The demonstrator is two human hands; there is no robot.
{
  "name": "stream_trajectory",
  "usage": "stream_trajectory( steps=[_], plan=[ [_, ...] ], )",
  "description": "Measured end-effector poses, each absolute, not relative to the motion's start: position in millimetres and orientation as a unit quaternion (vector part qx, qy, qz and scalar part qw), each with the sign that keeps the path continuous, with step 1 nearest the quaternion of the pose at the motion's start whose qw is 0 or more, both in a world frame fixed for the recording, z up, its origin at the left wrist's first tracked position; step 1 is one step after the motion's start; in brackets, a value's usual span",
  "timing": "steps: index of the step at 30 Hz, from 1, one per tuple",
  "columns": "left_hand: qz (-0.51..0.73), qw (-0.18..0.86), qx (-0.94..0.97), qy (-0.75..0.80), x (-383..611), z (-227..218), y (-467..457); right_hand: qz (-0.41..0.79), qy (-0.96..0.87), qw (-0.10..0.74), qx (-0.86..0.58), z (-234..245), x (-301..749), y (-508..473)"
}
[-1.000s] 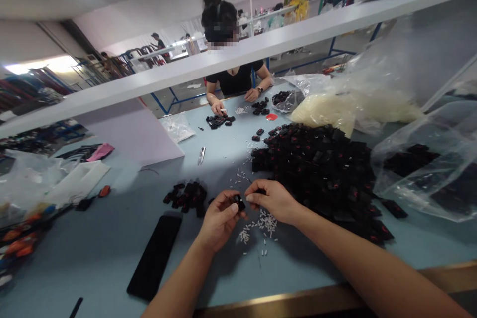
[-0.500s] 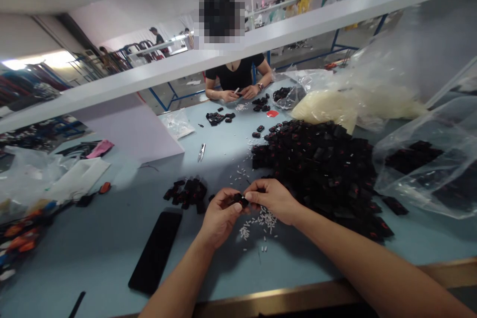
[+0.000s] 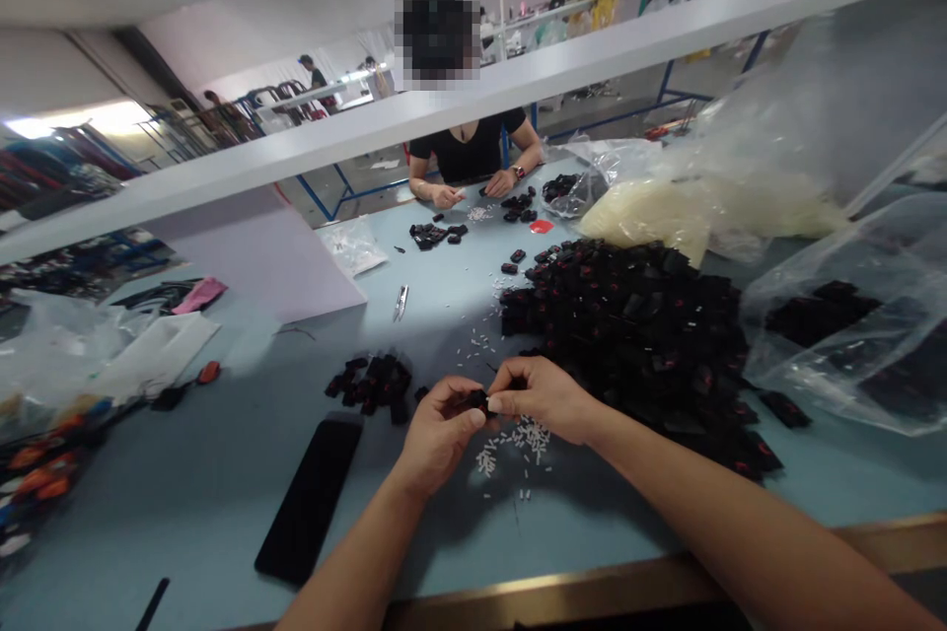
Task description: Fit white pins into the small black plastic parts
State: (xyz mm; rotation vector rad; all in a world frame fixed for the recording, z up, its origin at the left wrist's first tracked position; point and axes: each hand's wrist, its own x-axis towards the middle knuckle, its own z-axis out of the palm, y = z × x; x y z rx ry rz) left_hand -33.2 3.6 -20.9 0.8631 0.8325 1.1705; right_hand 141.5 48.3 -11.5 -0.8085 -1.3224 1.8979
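Between thumb and fingers, my left hand (image 3: pixel 442 434) grips a small black piece (image 3: pixel 475 401). My right hand (image 3: pixel 540 401) is pinched against the right end of that piece; whatever lies between its fingertips is too small to make out. Just below the hands, small white bits (image 3: pixel 529 436) are scattered on the blue tabletop (image 3: pixel 584 523). A large heap of black pieces (image 3: pixel 636 325), some with red marks, rises beyond my right hand. Left of my left hand lies a smaller group of black pieces (image 3: pixel 374 383).
A black phone-like slab (image 3: pixel 309 501) lies left of my forearm. Small metal snips (image 3: pixel 400 302) rest farther back. Clear plastic bags (image 3: pixel 850 315) stand at the right. A white shelf (image 3: pixel 332 133) crosses above the table. Opposite, a person's hands (image 3: pixel 473 189) work over similar pieces.
My right fingertips have closed in on the black piece, which has turned slightly and is more covered. Across the table, the other person's hands have moved apart.
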Motion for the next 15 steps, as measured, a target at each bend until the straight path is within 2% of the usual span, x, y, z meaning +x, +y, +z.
stream_trajectory(
  steps=[4,15],
  plan=[
    [0.495,0.67,0.404,0.378,-34,-22,3,0.766,-0.496,0.307,-0.271,-14,145,50],
    [0.515,0.689,0.366,0.356,-34,-11,4,0.747,-0.509,0.307,-0.299,-11,145,50]
  ],
)
